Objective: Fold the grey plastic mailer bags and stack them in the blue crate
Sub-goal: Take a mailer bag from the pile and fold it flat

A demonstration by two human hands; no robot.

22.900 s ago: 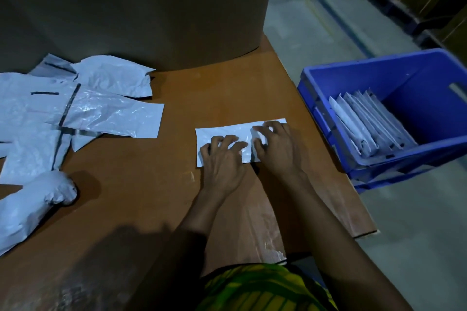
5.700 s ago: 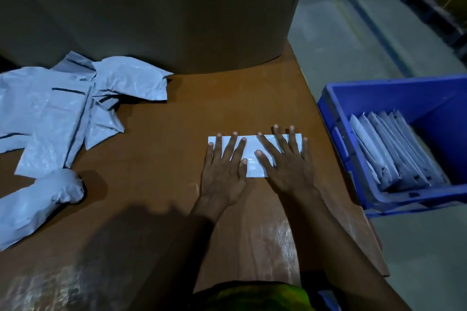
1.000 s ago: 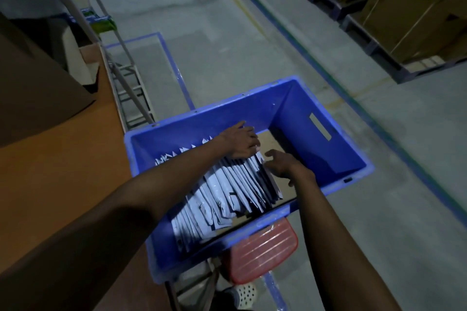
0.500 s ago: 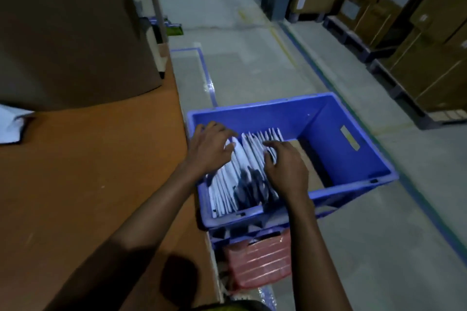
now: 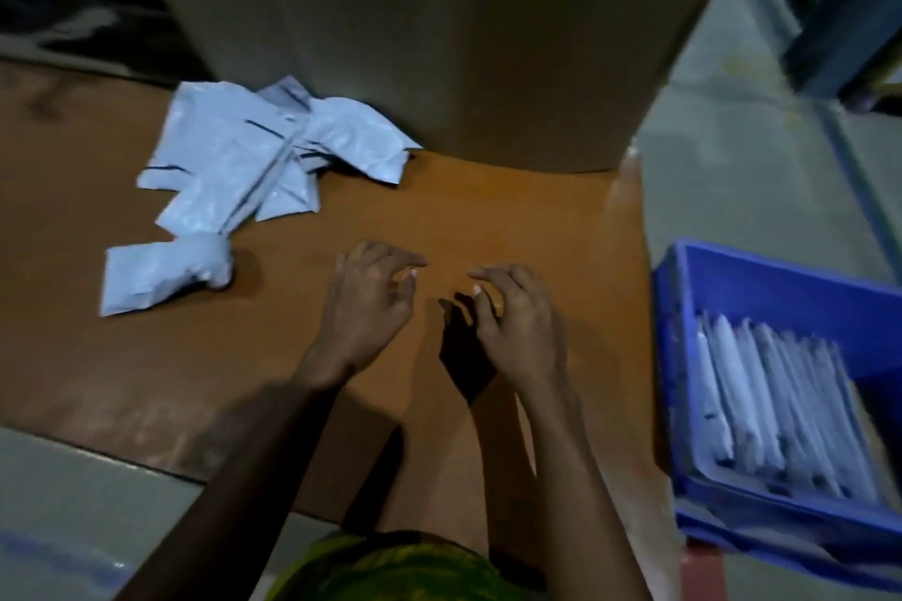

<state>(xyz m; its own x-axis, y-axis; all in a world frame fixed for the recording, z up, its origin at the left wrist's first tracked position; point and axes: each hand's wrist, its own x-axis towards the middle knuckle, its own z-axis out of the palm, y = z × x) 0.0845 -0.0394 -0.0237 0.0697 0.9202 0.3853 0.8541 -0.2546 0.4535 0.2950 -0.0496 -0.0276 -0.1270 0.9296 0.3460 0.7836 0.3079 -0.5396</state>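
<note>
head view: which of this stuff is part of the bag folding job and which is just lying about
In the job: unfolded grey mailer bags, folded bags in the blue crate, left hand and right hand, both empty.
Just lying about: large cardboard box on the table.

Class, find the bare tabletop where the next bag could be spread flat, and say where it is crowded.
Free: the table between the cardboard box, loose bags, left hand and right hand; also nearer, below the bunched bag. Crowded: back left.
</note>
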